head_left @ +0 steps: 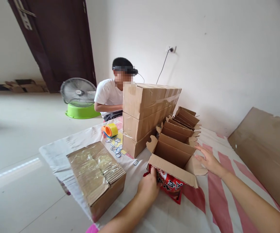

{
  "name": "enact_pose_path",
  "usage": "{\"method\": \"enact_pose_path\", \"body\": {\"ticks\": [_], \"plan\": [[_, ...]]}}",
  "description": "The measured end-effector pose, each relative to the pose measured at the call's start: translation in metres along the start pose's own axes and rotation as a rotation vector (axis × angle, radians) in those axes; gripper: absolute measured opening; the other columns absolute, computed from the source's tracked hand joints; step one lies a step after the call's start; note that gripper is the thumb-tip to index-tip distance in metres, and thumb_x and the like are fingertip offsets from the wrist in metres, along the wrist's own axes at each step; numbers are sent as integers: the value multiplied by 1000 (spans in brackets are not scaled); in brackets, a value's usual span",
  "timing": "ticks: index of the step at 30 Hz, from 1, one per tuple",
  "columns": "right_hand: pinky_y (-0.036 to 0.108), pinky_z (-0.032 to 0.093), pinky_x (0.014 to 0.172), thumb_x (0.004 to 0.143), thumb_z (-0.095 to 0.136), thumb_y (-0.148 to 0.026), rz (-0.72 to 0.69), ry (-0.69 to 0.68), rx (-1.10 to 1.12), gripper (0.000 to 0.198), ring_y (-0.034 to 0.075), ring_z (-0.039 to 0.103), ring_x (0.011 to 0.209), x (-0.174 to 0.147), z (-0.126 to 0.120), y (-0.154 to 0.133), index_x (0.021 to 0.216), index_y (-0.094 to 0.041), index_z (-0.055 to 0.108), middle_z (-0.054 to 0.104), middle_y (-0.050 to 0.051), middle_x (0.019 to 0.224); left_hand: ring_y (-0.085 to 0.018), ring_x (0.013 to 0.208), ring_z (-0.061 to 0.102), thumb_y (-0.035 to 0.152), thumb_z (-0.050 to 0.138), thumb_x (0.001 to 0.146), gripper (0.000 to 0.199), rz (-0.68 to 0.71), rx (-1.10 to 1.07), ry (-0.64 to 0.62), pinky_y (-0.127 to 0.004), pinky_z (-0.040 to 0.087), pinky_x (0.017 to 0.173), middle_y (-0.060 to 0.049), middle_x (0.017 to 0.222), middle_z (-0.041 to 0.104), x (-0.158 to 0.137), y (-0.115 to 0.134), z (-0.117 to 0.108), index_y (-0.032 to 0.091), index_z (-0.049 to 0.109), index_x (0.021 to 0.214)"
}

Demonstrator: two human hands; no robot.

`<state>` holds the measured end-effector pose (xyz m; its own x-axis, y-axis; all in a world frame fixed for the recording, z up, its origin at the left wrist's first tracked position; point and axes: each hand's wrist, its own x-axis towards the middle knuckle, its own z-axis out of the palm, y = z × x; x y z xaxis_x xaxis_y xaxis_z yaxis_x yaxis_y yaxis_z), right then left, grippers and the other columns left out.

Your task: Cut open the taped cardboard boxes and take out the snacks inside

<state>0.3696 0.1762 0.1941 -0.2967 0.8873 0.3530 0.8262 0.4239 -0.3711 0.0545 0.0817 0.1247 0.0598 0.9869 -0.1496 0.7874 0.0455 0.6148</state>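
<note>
My left hand is closed round the left end of a red printed packet, just below the front flap of an open cardboard box. Part of the packet is hidden behind that flap and my fingers. At the box's right side, my right hand has its fingers stretched out by a side flap; whether they touch it I cannot tell. Behind this box, more open boxes stand in a row with their flaps up. The inside of the nearest box looks dark, its bottom hidden.
Taped boxes are stacked beside the open ones. A taped box lies front left, and a yellow tape roll in an orange dispenser sits beyond it. A person sits behind the stack. A cardboard sheet leans at right.
</note>
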Motion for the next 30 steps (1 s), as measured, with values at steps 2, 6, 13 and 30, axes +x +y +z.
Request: {"method": "enact_pose_path", "body": {"ticks": [2,6,13,30], "plan": [[50,39,110,89,45,-63,-14,20,7,56,30,49,130,-2,-2,-17,127,-23,55,58,12,135,-31,96,67,21,59,80,51,31,-26,22,-32,43,72,-19,107,70,-2,-5,3,12,45,128],[52,38,110,91,44,-58,-73,115,-8,51,30,44,134,-20,-3,-58,132,-29,51,52,10,141,-28,101,66,23,58,82,49,110,-134,60,-32,44,77,-14,108,70,-2,-19,14,16,45,128],[57,30,111,74,71,-55,-290,-33,-361,86,40,44,132,-75,44,-97,149,-42,31,47,5,147,-28,96,68,23,56,84,39,129,-165,38,-33,45,75,-13,105,71,-2,-23,18,15,49,122],[41,44,80,72,70,-9,-171,-16,-589,92,27,56,93,-49,89,-134,149,-24,24,60,6,102,-24,92,65,20,56,83,14,89,-181,106,-31,42,74,-8,97,68,-2,-26,15,18,50,96]]}}
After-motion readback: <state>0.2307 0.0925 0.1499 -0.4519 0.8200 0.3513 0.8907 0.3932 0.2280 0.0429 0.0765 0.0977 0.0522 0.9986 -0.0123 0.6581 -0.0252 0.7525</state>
